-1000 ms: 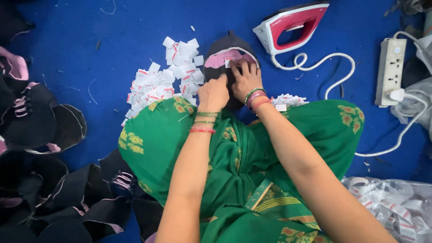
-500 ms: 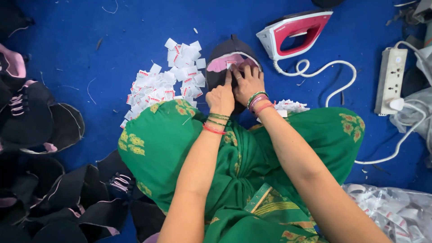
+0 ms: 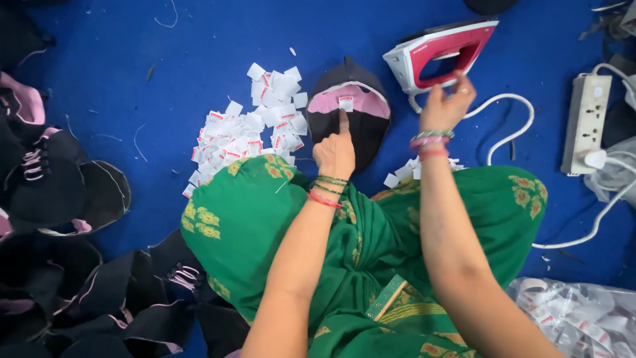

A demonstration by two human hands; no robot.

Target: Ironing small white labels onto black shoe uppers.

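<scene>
On the blue floor [image 3: 132,79], the left hand [image 3: 336,154] presses 1 extended finger just below the small white label [image 3: 346,103], pinning it on the black-and-pink shoe upper [image 3: 349,109]. Far right, the right hand's [image 3: 445,106] fingers touch the red-and-white iron's [image 3: 440,56] handle.

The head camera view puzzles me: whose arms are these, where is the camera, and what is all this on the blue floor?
The camera sits on a person's head and looks down, so the two arms are that person's own, above a lap in green patterned cloth. The left hand presses its forefinger just below a small white label on a black fabric piece with pink lining. The right hand touches the handle of a red and white electric iron. On the blue floor lie a heap of small white labels, a stack of black fabric pieces and a white power strip.
</scene>
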